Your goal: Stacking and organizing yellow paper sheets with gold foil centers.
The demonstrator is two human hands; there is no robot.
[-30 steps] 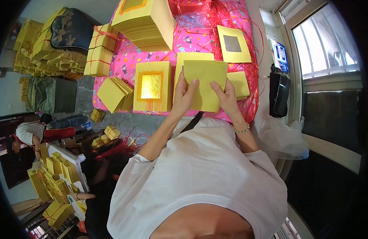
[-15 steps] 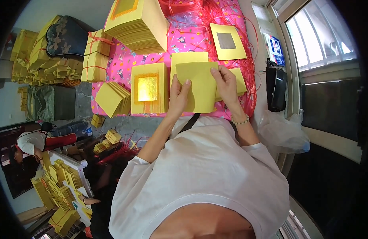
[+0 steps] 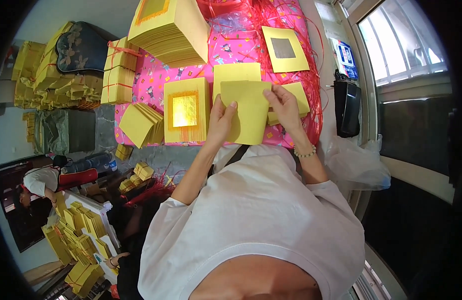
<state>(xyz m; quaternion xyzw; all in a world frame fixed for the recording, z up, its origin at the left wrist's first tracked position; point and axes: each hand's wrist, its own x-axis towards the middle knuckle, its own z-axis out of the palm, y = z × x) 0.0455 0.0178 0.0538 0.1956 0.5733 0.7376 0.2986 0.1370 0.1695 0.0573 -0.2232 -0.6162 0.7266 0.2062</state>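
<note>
My left hand [image 3: 222, 119] and my right hand [image 3: 286, 106] hold a yellow paper sheet [image 3: 246, 112] upright between them, near the table's front edge. The left thumb presses its left side, while the right thumb and fingers pinch its upper right corner. Whether it is one sheet or a few, I cannot tell. Behind it, partly hidden, lies more yellow paper [image 3: 236, 71], and a low yellow stack [image 3: 297, 95] sits beyond my right hand. To the left stands a yellow paper stack with a shiny gold square [image 3: 185, 112] on top.
A tall paper stack [image 3: 186, 37] rises at the back left on the pink patterned cloth [image 3: 153, 70]. Red plastic strips [image 3: 283, 17] tangle along the right, beside a yellow sheet with a grey square [image 3: 296, 61]. At far left, two people work near a paper-covered white table [image 3: 103, 220].
The right hand has shifted slightly down, and the sheet's lower end has swung a little left. Both hands keep hold of it.
</note>
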